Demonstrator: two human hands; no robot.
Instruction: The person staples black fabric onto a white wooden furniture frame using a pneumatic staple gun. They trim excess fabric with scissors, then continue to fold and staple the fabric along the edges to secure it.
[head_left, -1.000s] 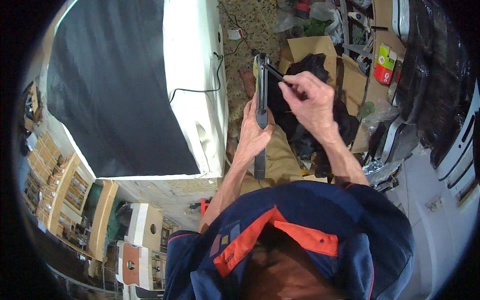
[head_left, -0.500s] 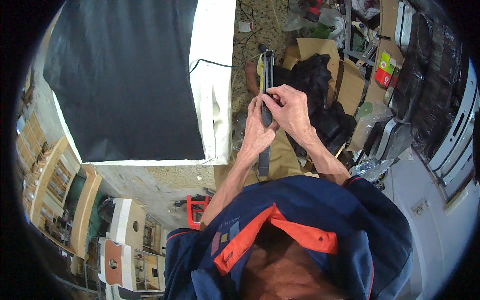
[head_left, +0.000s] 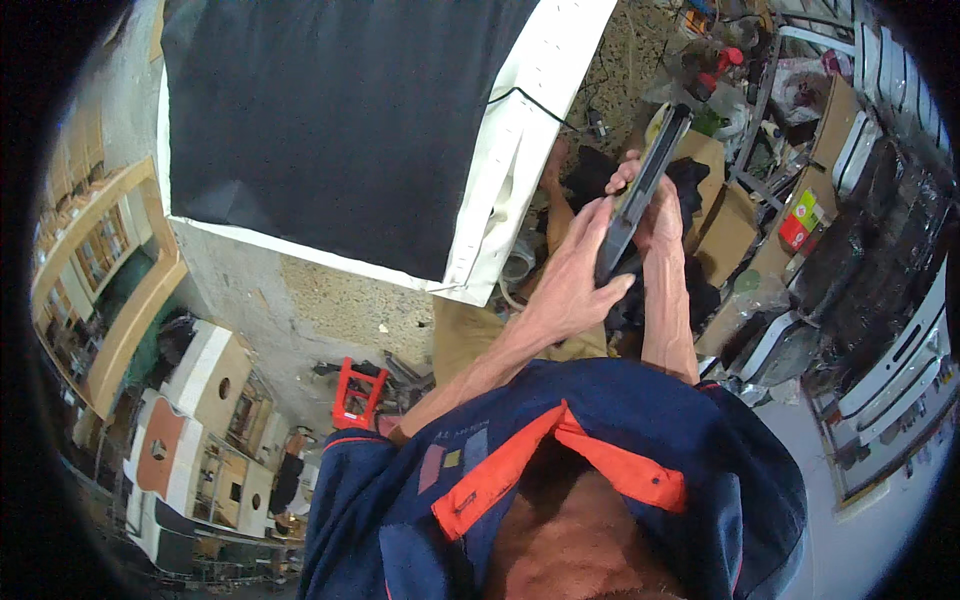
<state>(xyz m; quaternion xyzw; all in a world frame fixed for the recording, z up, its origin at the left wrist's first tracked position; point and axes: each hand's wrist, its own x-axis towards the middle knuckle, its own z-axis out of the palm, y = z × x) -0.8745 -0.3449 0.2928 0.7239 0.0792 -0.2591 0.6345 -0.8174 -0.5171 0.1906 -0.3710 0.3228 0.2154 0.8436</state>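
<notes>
My left hand (head_left: 575,275) grips the lower part of a long, flat, dark panel (head_left: 645,185) that I hold edge-on in front of me. On the panel's upper half rests my right hand (head_left: 655,205), fingers wrapped round its far side. The panel tilts up to the right, above my tan trousers (head_left: 470,335) and a black cloth (head_left: 700,185) on a cardboard box (head_left: 725,225). My bare foot (head_left: 553,165) shows past the hands.
A big white appliance with a black back panel (head_left: 330,120) lies at the left, a black cable along its edge. Boxes, bags and white casings (head_left: 900,350) crowd the right side. A red hand truck (head_left: 358,390) and white cabinets (head_left: 190,420) stand at lower left.
The view has swung right and the white appliance now fills more of the top left. The panel has tilted to the right, and my right hand has slid from its edge round behind it.
</notes>
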